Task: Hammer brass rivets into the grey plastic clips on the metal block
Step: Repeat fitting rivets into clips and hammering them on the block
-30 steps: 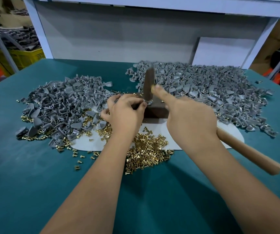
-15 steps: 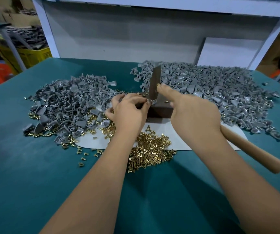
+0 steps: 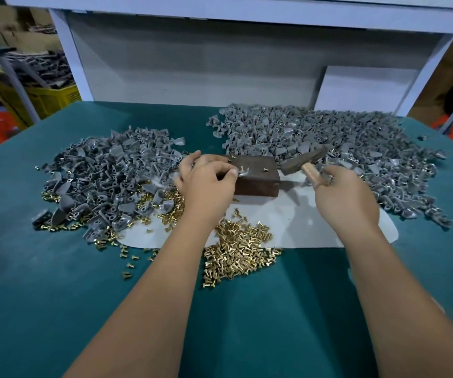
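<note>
While left hand pinches a grey clip on the metal block, right hand grips the hammer.
Block: dark brown, boxy, on white sheet mid-table, w/ one brass rivet loose on top. Hammer head tilted, just right of block, off it. Clip piles L & R; rivet heap near front.

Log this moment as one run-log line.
left hand: pinching clip on block | right hand: holding hammer, head off block
</note>
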The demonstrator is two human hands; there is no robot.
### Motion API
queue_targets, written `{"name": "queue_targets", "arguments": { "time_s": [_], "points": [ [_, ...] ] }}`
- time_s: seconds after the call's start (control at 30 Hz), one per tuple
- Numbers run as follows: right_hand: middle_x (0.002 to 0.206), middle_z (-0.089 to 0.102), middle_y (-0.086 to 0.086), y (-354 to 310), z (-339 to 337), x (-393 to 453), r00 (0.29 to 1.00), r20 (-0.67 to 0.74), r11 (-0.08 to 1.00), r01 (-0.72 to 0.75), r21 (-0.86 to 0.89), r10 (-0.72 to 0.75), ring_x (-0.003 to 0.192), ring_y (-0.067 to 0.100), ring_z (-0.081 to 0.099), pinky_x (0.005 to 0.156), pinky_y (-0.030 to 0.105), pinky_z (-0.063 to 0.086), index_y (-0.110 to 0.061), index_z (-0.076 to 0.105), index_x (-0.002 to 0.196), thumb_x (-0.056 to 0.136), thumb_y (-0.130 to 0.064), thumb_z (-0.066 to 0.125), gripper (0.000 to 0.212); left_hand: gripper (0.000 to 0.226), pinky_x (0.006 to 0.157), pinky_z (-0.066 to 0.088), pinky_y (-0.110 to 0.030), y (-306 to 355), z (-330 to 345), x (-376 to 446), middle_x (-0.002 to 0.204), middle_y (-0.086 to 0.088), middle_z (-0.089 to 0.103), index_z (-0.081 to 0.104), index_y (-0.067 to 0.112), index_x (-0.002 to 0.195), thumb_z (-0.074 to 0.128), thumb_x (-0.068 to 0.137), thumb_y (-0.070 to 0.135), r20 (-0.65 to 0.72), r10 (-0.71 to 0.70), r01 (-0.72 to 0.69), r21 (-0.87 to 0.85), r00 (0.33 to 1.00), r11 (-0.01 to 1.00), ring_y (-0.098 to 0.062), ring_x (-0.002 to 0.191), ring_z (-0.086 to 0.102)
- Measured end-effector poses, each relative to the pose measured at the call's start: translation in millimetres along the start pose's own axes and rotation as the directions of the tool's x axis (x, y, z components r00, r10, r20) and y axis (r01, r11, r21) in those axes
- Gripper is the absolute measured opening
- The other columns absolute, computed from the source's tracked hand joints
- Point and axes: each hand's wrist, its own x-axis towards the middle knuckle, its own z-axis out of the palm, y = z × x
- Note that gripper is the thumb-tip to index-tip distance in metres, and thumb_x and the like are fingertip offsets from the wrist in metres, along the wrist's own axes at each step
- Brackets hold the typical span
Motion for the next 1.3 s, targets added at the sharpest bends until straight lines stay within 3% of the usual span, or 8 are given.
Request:
{"name": "queue_targets", "arguments": {
  "time_s": [0.17, 0.33, 0.47, 0.6, 0.73, 0.87, 1.03, 1.3],
  "points": [
    [0.066, 0.057, 0.002, -1.9, 3.3, -3.5, 0.999, 0.032, 0.994, -0.007, -0.113, 0.010, 0.061, 0.027, 0.050, 0.051, 0.025, 0.031, -0.017, 0.065, 0.085, 0.088, -0.022, 0.049, 0.016, 0.018, 0.106, 0.008, -0.032, 3.0, -4.2, -2.6, 0.106, 0.027, 0.056, 0.065, 0.037, 0.077, 0.065, 0.092, 0.030, 0.005, 0.008, -0.008, -0.067, 1.000, 0.998, -0.008, 0.132, 0.024],
    [0.106, 0.056, 0.014, -8.3, 7.0, -6.3, 0.976, -0.125, 0.949, 0.136, -0.286, -0.178, 0.102, 0.035, 0.048, 0.081, 0.039, 0.041, -0.013, 0.071, 0.105, 0.095, -0.030, 0.049, 0.029, 0.022, 0.099, 0.007, -0.027, 2.9, -5.9, -4.9, 0.101, 0.032, 0.055, 0.064, 0.040, 0.073, 0.065, 0.092, 0.028, 0.005, 0.043, -0.042, -0.102, 0.999, 0.994, -0.003, 0.128, 0.023],
    [0.092, 0.057, -0.005, -24.9, 14.0, -15.5, 0.920, -0.220, 0.935, 0.346, 0.076, -0.323, 0.089, 0.014, 0.051, 0.063, 0.021, 0.036, -0.022, 0.066, 0.115, 0.094, -0.025, 0.050, 0.026, 0.023, 0.095, 0.006, -0.025, 2.7, -5.8, -5.5, 0.102, 0.033, 0.056, 0.064, 0.039, 0.072, 0.065, 0.092, 0.029, 0.009, 0.054, -0.053, -0.124, 0.998, 0.991, 0.001, 0.124, 0.022],
    [0.090, 0.061, -0.017, -49.9, 30.4, -34.0, 0.913, -0.029, 0.800, 0.372, 0.470, -0.407, 0.081, 0.000, 0.057, 0.068, 0.025, 0.053, -0.036, 0.052, 0.130, 0.090, -0.034, 0.054, 0.041, 0.020, 0.097, 0.008, -0.028, 3.4, -6.1, -6.4, 0.107, 0.029, 0.057, 0.066, 0.037, 0.074, 0.065, 0.091, 0.027, 0.006, 0.091, -0.090, -0.114, 0.996, 0.989, 0.003, 0.120, 0.021],
    [0.093, 0.066, -0.014, -61.3, 37.9, -26.4, 0.911, 0.011, 0.758, 0.337, 0.558, -0.413, 0.088, 0.000, 0.060, 0.083, 0.028, 0.053, -0.027, 0.067, 0.103, 0.090, -0.021, 0.062, 0.016, 0.016, 0.104, 0.012, -0.032, 5.6, -7.7, -6.8, 0.109, 0.026, 0.058, 0.067, 0.034, 0.079, 0.064, 0.092, 0.026, -0.014, 0.097, -0.098, -0.108, 0.995, 0.989, -0.002, 0.126, 0.024],
    [0.088, 0.066, -0.016, -69.3, 23.6, 7.0, 0.924, -0.001, 0.784, 0.326, 0.528, -0.383, 0.081, -0.002, 0.059, 0.082, 0.025, 0.052, -0.025, 0.069, 0.102, 0.087, -0.016, 0.067, 0.018, 0.014, 0.115, 0.015, -0.048, 3.5, -8.9, -5.2, 0.106, 0.028, 0.058, 0.068, 0.036, 0.087, 0.062, 0.093, 0.026, -0.068, 0.051, -0.061, -0.160, 0.996, 0.985, -0.004, 0.128, 0.025],
    [0.141, 0.046, 0.002, -59.8, 20.9, 37.4, 0.991, -0.128, 0.932, 0.078, 0.355, -0.035, 0.130, 0.021, 0.041, 0.106, 0.043, 0.038, -0.028, 0.031, 0.147, 0.094, -0.026, 0.056, 0.058, 0.013, 0.110, 0.010, -0.035, -0.4, -3.9, -2.6, 0.110, 0.027, 0.060, 0.071, 0.036, 0.092, 0.061, 0.094, 0.028, -0.050, 0.060, -0.064, -0.082, 0.997, 0.995, -0.002, 0.127, 0.025],
    [0.118, 0.052, -0.001, -56.7, 56.5, -19.3, 0.863, -0.282, 0.887, 0.455, 0.073, -0.419, 0.110, 0.017, 0.042, 0.095, 0.032, 0.035, -0.021, 0.053, 0.130, 0.087, -0.020, 0.058, 0.043, 0.029, 0.104, 0.019, -0.035, -2.2, -7.9, -2.9, 0.118, 0.015, 0.064, 0.071, 0.032, 0.103, 0.055, 0.091, 0.011, -0.074, 0.064, -0.062, 0.038, 0.995, 0.997, -0.012, 0.126, 0.031]
  ]
}}
